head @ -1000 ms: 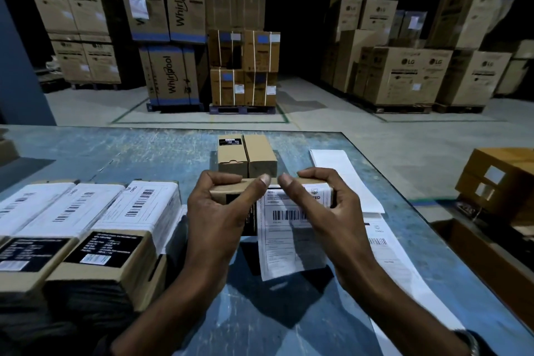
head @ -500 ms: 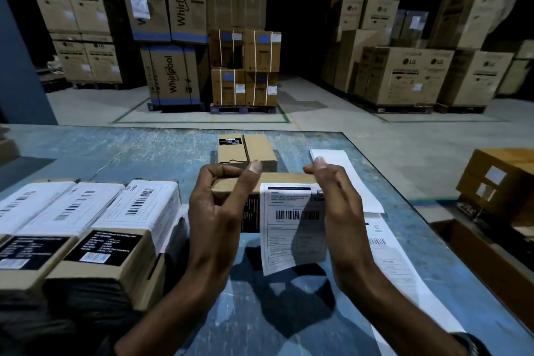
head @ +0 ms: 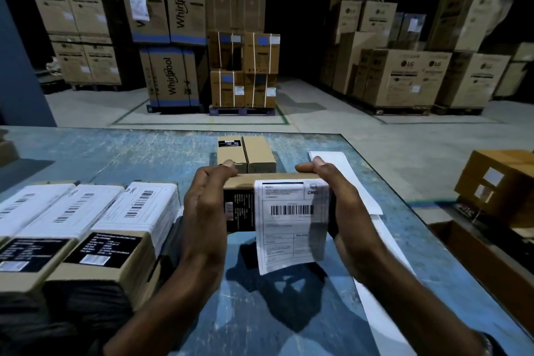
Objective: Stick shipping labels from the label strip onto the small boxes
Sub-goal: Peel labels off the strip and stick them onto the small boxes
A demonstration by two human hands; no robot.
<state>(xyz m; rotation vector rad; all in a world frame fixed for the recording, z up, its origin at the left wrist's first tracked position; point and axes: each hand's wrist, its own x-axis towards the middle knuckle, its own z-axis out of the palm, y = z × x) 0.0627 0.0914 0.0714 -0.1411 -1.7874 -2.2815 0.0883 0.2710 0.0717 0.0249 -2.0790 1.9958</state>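
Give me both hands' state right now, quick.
Left hand: closed on the small box, gripping its left end.
Right hand: closed on the same box's right end, beside the shipping label.

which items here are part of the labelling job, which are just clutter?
In the job:
- small brown cardboard box gripped by left hand and right hand
- white barcode shipping label partly stuck on it
- white label strip
- two unlabelled small boxes
- labelled boxes

Just around:
- large appliance cartons on pallets
- brown carton off the table's right edge
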